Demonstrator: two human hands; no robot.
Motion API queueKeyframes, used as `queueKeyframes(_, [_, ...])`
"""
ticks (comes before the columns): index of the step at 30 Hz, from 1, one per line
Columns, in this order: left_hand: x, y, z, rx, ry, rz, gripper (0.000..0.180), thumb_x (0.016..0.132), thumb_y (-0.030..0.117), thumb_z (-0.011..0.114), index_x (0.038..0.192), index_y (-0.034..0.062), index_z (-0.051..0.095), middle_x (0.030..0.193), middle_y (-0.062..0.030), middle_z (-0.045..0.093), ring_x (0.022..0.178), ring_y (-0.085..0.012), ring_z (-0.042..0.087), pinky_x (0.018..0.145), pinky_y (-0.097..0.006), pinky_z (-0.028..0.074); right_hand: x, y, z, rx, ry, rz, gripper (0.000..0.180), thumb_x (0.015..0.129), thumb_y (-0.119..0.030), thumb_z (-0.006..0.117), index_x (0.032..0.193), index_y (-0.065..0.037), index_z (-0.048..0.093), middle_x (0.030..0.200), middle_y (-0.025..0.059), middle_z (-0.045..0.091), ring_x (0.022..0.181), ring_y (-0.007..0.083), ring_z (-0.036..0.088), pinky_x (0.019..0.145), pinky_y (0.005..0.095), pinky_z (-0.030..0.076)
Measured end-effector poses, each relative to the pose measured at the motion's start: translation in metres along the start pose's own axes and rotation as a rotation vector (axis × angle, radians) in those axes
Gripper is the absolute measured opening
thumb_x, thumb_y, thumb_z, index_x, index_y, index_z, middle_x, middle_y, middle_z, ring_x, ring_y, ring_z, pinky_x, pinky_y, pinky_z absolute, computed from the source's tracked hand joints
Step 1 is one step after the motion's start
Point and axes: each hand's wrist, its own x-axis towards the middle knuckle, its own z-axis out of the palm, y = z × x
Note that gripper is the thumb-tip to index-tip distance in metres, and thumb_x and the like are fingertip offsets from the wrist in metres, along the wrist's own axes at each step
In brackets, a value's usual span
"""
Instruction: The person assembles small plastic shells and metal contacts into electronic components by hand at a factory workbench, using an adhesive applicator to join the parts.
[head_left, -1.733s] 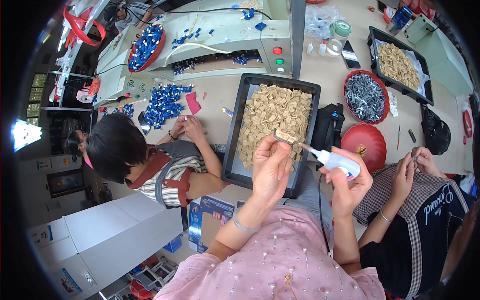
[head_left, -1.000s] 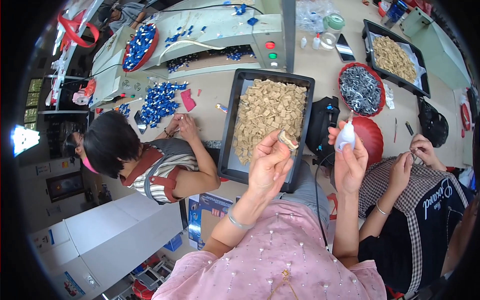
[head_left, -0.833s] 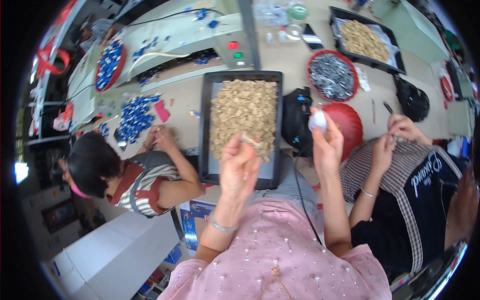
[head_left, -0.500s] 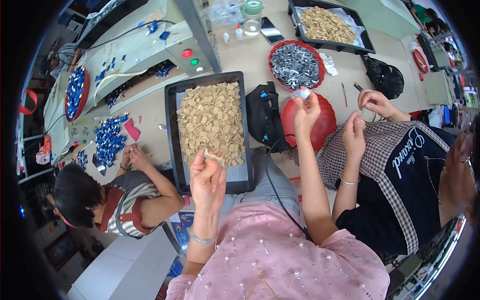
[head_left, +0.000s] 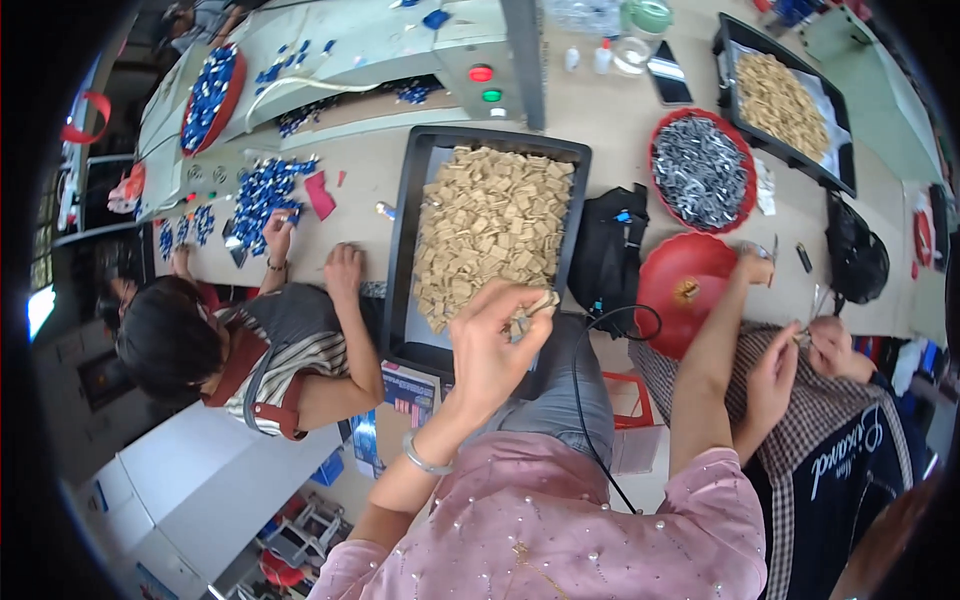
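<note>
My left hand (head_left: 500,335) is closed, its thumb and fingers pinching small tan pieces (head_left: 540,305) over the near edge of a black tray (head_left: 398,280). Flat tan pieces (head_left: 495,230) of the same kind lie heaped in that tray. To the right, my right hand (head_left: 757,265) reaches past a red bowl (head_left: 655,305) to the tabletop. Its fingers are curled around a slim metal tool (head_left: 775,244), whose exact kind I cannot make out. A few tan pieces (head_left: 686,290) sit in the bowl.
A black bag (head_left: 610,245) with a cable lies between tray and bowl. Beyond are a red bowl of grey parts (head_left: 700,170), a phone (head_left: 669,75) and another tray (head_left: 840,165). Co-workers sit on both sides: one by blue parts (head_left: 265,195), another with hands (head_left: 800,360) close to my right arm.
My right hand has moved from above the bowl to the table beyond it, and the whitish thing it held is no longer seen. Tan pieces now show in the bowl. The view has shifted.
</note>
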Motion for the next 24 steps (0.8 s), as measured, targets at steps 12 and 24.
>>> queueKeyframes(12, [0.018,0.012,0.001,0.256,0.019,0.256,0.010,0.073,0.008,0.068,0.083,0.0068,0.065,0.079,-0.0038,0.060,0.055,-0.0251,0.060,0.048,-0.036,0.047,-0.010,-0.026,-0.033,0.083,0.094,0.338,0.069,0.060,-0.027,0.081,0.114,0.006,0.053,0.107,0.0210,0.062,0.099,0.0385,0.059,0.087,0.0412,0.047])
queueKeyframes(24, [0.002,0.005,-0.035,0.309,0.045,0.250,0.011,0.074,0.010,0.066,0.085,0.0083,0.064,0.080,-0.0041,0.059,0.056,-0.0272,0.060,0.049,-0.038,0.047,-0.267,-0.213,-0.302,1.100,-1.215,-0.202,0.063,0.070,-0.008,0.060,0.130,-0.004,0.042,0.122,0.0084,0.052,0.116,0.0175,0.046,0.095,0.0317,0.032])
